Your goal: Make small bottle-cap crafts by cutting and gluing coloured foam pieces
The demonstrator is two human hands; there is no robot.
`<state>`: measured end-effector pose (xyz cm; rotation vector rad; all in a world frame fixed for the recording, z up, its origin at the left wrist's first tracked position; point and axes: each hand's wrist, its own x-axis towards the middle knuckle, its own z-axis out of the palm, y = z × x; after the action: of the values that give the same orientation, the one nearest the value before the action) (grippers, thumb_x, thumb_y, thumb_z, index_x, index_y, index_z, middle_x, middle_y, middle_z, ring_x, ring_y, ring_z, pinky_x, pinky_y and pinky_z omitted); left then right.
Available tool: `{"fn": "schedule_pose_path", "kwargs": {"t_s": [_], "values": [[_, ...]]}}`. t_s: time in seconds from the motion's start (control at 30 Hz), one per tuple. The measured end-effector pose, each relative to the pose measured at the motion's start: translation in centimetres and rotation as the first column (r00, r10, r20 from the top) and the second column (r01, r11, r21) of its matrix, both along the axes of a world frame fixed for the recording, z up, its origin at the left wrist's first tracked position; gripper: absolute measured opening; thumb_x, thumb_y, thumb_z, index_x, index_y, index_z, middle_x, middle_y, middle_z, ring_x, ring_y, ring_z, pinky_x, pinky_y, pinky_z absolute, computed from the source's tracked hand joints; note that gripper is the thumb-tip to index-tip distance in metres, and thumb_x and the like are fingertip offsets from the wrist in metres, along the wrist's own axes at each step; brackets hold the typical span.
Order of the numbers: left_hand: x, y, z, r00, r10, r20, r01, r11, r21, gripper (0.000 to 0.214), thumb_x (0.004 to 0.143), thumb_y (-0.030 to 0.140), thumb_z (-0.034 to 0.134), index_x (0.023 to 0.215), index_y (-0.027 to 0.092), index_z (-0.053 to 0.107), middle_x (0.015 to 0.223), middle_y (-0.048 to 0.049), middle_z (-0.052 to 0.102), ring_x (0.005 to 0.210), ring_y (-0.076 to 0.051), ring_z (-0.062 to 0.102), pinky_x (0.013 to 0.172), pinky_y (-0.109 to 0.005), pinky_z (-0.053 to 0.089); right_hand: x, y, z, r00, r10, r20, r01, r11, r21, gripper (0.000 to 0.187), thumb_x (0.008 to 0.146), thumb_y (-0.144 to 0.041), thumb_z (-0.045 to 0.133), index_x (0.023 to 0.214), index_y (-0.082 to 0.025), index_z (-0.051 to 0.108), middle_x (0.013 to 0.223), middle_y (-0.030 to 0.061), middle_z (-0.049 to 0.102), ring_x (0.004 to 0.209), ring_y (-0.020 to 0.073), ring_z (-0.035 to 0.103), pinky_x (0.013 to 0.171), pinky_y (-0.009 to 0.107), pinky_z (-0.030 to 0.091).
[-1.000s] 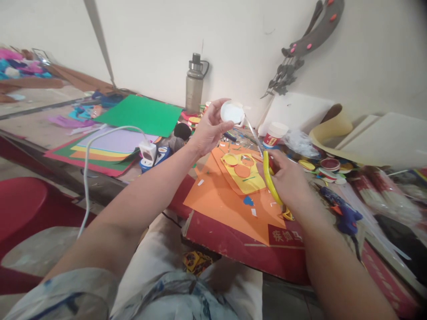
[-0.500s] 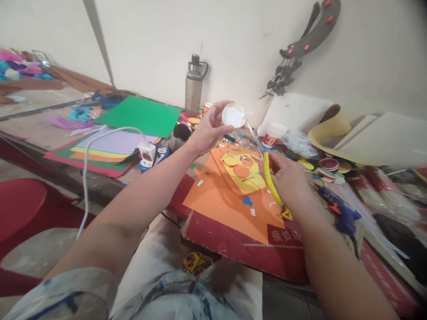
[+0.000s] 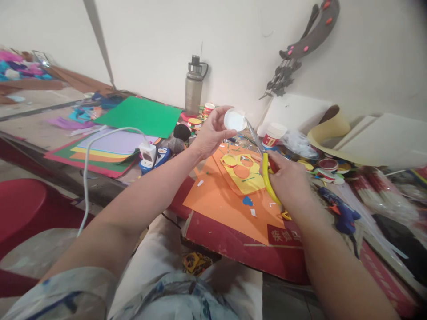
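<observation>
My left hand [image 3: 211,132] is raised over the table and pinches a small white disc [image 3: 234,120] between thumb and fingers. My right hand [image 3: 289,182] grips yellow-handled scissors [image 3: 267,171]; their metal blades reach up to the right edge of the disc. Beneath both hands lie orange paper sheets [image 3: 223,202] and a yellow cut-out piece with round holes [image 3: 245,174], on a red board [image 3: 233,242].
A grey water bottle [image 3: 194,86] stands by the wall. Green paper [image 3: 142,115], stacked coloured sheets [image 3: 100,151], a white cable with a plug [image 3: 147,151], small paint pots [image 3: 328,164], a blue glue gun [image 3: 340,213] and white boards [image 3: 387,138] crowd the table. A red chair [image 3: 26,209] is on the left.
My left hand with the white disc has dropped slightly and shifted right. The scissors have stayed at the disc's edge, and my right hand has barely moved.
</observation>
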<state>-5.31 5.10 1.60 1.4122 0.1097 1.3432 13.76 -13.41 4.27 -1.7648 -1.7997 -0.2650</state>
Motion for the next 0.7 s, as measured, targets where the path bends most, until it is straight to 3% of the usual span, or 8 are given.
{"fn": "schedule_pose_path", "kwargs": {"t_s": [0.27, 0.43, 0.5, 0.6, 0.7], "values": [[0.3, -0.4, -0.3, 0.998, 0.030, -0.056, -0.031, 0.999, -0.022, 0.077, 0.070, 0.035, 0.095, 0.137, 0.028, 0.058, 0.144, -0.0096, 0.064, 0.143, -0.033, 0.058, 0.111, -0.049, 0.057, -0.3, 0.0, -0.1, 1.000, -0.021, 0.017, 0.021, 1.000, -0.021, 0.032, 0.092, -0.025, 0.056, 0.111, -0.022, 0.081, 0.098, 0.0134, 0.084, 0.089, 0.0330, 0.077, 0.073, 0.037, 0.049], [0.0, -0.9, 0.0, 0.995, -0.028, -0.095, 0.023, 0.998, -0.051, 0.077, 0.072, 0.044, 0.094, 0.137, 0.029, 0.055, 0.143, -0.0092, 0.065, 0.132, -0.029, 0.066, 0.101, -0.041, 0.061, 0.2, 0.4, -0.6, 0.972, 0.046, -0.229, -0.041, 0.999, 0.027, 0.021, 0.091, -0.036, 0.063, 0.099, -0.023, 0.077, 0.082, 0.0073, 0.079, 0.070, 0.0245, 0.068, 0.065, 0.035, 0.047], [-0.1, -1.3, 0.3, 0.990, -0.071, -0.122, 0.064, 0.996, -0.065, 0.078, 0.071, 0.048, 0.094, 0.136, 0.028, 0.056, 0.140, -0.0095, 0.068, 0.129, -0.028, 0.069, 0.099, -0.040, 0.061, 0.2, 0.5, -0.7, 0.918, 0.077, -0.390, -0.059, 0.997, 0.060, 0.024, 0.093, -0.046, 0.066, 0.099, -0.024, 0.073, 0.074, 0.0035, 0.073, 0.063, 0.0210, 0.063, 0.060, 0.034, 0.046], [-0.1, -2.2, 0.5, 0.968, -0.171, -0.185, 0.155, 0.983, -0.096, 0.080, 0.066, 0.052, 0.098, 0.131, 0.025, 0.060, 0.130, -0.0103, 0.072, 0.124, -0.028, 0.073, 0.097, -0.040, 0.062, 0.0, 0.7, -0.8, 0.776, 0.146, -0.614, -0.084, 0.988, 0.128, 0.033, 0.092, -0.055, 0.071, 0.107, -0.027, 0.068, 0.069, -0.0017, 0.065, 0.055, 0.0169, 0.055, 0.053, 0.032, 0.046], [0.2, -3.3, 0.4, 0.929, -0.289, -0.230, 0.261, 0.955, -0.142, 0.081, 0.059, 0.050, 0.104, 0.123, 0.023, 0.064, 0.123, -0.0101, 0.075, 0.117, -0.026, 0.075, 0.096, -0.038, 0.062, 0.0, 0.9, -0.7, 0.664, 0.219, -0.714, -0.086, 0.972, 0.219, 0.043, 0.087, -0.058, 0.080, 0.114, -0.028, 0.065, 0.073, -0.0029, 0.065, 0.053, 0.0152, 0.054, 0.051, 0.032, 0.047]]}}
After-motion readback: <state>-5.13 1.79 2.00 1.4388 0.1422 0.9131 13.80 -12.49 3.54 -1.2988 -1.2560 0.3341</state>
